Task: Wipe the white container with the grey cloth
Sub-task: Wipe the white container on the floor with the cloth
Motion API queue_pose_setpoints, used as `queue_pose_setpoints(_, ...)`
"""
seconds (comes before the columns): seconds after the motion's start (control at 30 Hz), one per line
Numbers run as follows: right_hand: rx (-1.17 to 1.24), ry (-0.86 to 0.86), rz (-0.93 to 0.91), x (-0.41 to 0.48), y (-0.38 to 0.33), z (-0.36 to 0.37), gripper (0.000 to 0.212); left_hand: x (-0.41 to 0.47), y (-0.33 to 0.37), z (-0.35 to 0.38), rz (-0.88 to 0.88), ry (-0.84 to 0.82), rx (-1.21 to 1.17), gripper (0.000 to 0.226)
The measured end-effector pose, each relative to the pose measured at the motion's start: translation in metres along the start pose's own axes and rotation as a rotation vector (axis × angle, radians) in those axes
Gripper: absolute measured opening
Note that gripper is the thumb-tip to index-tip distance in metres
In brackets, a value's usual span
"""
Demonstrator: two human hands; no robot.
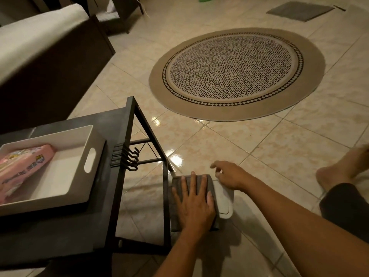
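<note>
Pressing a folded grey cloth (179, 198) flat onto an upturned white plastic container (224, 198) on the beige tiled floor (279, 140).

Left hand (194, 204) lies palm down, fingers spread, covering most of the cloth; grips nothing, just pushes. Right hand (229, 174) rests at the container's far edge, fingers loosely curled; whether it pinches the rim cannot be told. Container sits just beside the leg of a dark metal-framed side table (111, 176), with hooks on its rail. On the tabletop: a second white rectangular tray (87, 162) holding a pink printed packet (22, 166). Round patterned beige rug (235, 72) well apart, farther out. Bare foot (339, 168) at right.
</note>
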State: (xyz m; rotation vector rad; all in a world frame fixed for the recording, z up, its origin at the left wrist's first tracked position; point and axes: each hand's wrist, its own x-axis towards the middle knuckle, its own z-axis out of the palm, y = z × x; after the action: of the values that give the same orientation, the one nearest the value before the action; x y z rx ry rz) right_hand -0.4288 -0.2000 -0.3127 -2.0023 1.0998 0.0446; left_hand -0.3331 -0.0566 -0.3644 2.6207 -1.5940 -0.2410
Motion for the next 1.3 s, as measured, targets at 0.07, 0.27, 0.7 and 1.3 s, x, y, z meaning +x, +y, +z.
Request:
queue_pose_setpoints(0.07,-0.026,-0.103,0.002,0.009,-0.006,0.007,0.034,0.001,0.0,0.0,-0.01,-0.006,-0.01,0.064)
queue_pose_setpoints(0.27,0.136,-0.116,-0.026,0.007,0.008,0.009,0.032,0.007,-0.001,-0.008,-0.056,-0.029,-0.007,0.063)
queue_pose_setpoints(0.7,0.486,0.031,0.255,-0.027,0.035,0.013,0.065,0.006,0.028,-0.016,0.062,-0.088,-0.087,0.062)
queue_pose_setpoints(1.3,0.461,-0.202,0.161,-0.02,0.024,-0.016,0.092,0.016,0.049,-0.014,-0.059,-0.053,-0.082,0.062)
